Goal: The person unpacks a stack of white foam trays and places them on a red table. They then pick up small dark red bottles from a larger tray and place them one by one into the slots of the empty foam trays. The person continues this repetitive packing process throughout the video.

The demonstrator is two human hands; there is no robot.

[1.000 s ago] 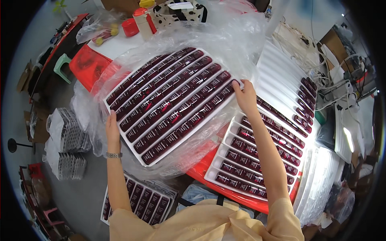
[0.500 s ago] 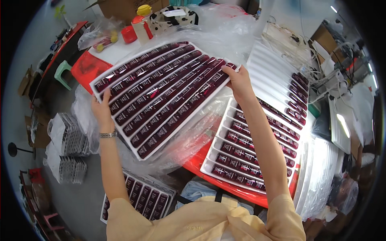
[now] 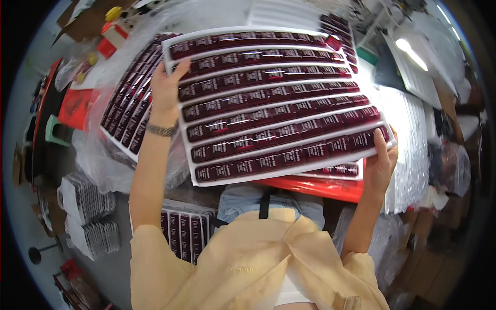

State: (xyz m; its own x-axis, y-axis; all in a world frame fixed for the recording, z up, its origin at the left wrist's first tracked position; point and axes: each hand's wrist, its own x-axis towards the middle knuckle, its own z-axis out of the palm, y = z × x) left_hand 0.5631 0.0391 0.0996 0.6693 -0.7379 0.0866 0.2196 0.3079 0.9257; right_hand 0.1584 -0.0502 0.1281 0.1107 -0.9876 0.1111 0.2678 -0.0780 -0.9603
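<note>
In front of me I hold up a white tray (image 3: pixel 206 182) filled with rows of small, dark red, glossy tubes or bottles with pale print. My left hand (image 3: pixel 166 92) is closed on its left edge, near the far corner, thumb on top. My right hand (image 3: pixel 381 163) grips the near right corner, its thumb over the rim. One small red piece (image 3: pixel 333 42) sits askew at the far right corner of the tray. A second filled tray (image 3: pixel 118 140) lies on the table to the left, partly behind my left hand. Below the held tray, the edge of another filled tray (image 3: pixel 356 170) shows.
Clear plastic sheeting (image 3: pixel 103 160) spreads around the left tray. The red table edge (image 3: pixel 315 188) runs before my lap. More filled trays (image 3: pixel 179 232) stand low at my left, and white tray stacks (image 3: pixel 88 201) on the floor. Plastic-wrapped white trays (image 3: pixel 405 139) stand at right.
The tray I held at the left now lies on the table there. Both hands have moved right and lifted another filled tray from the right side.
</note>
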